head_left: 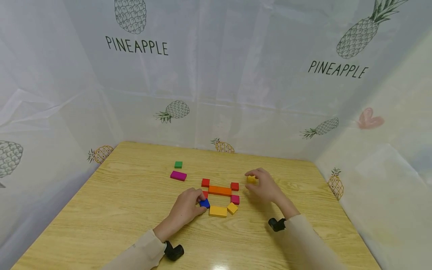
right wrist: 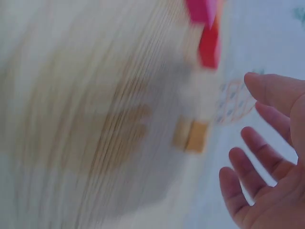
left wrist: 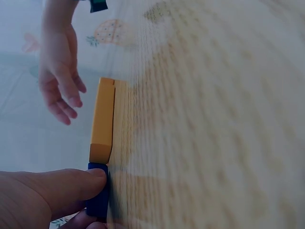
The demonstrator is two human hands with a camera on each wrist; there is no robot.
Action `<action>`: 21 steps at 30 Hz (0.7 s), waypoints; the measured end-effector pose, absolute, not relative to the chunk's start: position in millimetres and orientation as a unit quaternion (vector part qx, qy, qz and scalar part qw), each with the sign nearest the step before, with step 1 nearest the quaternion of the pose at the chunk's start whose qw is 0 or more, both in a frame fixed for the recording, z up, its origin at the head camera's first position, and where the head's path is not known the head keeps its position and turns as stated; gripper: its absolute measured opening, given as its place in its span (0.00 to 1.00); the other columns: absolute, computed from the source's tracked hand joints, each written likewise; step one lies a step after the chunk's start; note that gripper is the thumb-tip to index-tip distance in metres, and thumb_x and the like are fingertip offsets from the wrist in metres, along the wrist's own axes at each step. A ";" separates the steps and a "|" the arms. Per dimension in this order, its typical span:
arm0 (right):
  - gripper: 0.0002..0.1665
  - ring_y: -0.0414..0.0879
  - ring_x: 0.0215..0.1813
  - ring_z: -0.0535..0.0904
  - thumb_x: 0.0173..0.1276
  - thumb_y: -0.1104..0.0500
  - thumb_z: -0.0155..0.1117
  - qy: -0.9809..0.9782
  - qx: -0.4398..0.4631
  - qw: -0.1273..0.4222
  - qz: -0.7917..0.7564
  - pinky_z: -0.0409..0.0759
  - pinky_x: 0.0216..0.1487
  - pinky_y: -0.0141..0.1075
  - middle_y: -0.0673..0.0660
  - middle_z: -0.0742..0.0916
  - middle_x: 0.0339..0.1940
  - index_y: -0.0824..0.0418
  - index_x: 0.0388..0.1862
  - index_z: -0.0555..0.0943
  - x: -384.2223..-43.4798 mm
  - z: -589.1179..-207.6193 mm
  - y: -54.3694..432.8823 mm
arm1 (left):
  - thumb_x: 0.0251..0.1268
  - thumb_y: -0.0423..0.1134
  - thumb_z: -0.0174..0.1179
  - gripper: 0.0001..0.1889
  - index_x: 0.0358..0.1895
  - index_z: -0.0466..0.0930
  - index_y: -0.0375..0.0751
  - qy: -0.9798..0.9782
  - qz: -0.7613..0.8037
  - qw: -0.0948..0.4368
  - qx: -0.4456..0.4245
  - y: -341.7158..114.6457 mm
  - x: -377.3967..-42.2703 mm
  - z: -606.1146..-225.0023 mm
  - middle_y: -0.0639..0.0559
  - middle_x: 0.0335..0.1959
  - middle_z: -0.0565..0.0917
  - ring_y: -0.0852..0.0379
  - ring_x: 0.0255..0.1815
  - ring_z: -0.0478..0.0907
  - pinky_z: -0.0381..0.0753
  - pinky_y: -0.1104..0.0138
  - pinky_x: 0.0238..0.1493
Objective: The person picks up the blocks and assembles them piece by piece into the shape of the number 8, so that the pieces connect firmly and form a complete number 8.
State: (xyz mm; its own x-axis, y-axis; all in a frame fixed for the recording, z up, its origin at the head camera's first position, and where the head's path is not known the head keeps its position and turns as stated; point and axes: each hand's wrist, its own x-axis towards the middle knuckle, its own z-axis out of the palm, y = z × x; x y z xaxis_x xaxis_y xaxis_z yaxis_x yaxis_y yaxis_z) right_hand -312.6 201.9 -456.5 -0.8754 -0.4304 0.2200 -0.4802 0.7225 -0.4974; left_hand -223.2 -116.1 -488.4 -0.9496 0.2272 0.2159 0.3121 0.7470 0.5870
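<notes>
My left hand [head_left: 185, 207] pinches a blue block [head_left: 204, 203] between thumb and fingers. In the left wrist view that blue block [left wrist: 97, 191] stands end to end with a long yellow block [left wrist: 102, 121]. My right hand [head_left: 266, 186] hovers with parted fingers over a small yellow block [head_left: 251, 179] at the right; the right wrist view shows a gap between the fingers and this yellow block [right wrist: 197, 136]. Between the hands lie an orange bar [head_left: 220, 191], red blocks [head_left: 234, 186], a pink block [head_left: 235, 200] and a tilted yellow block [head_left: 232, 208]. One red block is partly hidden behind my left fingers.
A purple block [head_left: 178, 176] and a green block [head_left: 178, 164] lie farther back on the left of the wooden table [head_left: 135, 180]. A pineapple-printed sheet [head_left: 229, 93] hangs along the table's back and sides. Each wrist wears a black camera [head_left: 174, 251].
</notes>
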 end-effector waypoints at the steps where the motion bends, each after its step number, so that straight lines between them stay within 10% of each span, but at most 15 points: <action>1: 0.24 0.65 0.56 0.79 0.71 0.62 0.75 -0.929 0.244 0.043 0.274 0.80 0.57 0.57 0.67 0.83 0.57 0.66 0.63 0.83 -317.1 -458.4 206.9 | 0.56 0.35 0.81 0.12 0.37 0.85 0.44 -0.932 -0.325 0.066 -0.145 -115.9 -223.2 -488.3 0.53 0.31 0.79 0.58 0.33 0.71 0.74 0.67 0.36; 21: 0.24 0.58 0.52 0.80 0.72 0.63 0.73 -0.930 0.248 -0.022 0.269 0.80 0.58 0.57 0.65 0.84 0.56 0.68 0.65 0.82 -355.9 -475.8 226.5 | 0.56 0.34 0.81 0.12 0.38 0.85 0.44 -0.930 -0.334 0.067 -0.138 -115.2 -221.8 -488.9 0.52 0.32 0.80 0.59 0.33 0.72 0.75 0.67 0.36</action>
State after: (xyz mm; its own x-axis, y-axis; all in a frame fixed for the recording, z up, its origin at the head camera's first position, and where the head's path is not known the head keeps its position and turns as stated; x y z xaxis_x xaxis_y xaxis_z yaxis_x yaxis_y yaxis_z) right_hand -355.9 226.5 -475.8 -0.8762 -0.4731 0.0919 -0.4491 0.7322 -0.5121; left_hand -221.8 -115.2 -488.9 -0.9530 0.2114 0.2170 0.3012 0.7395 0.6020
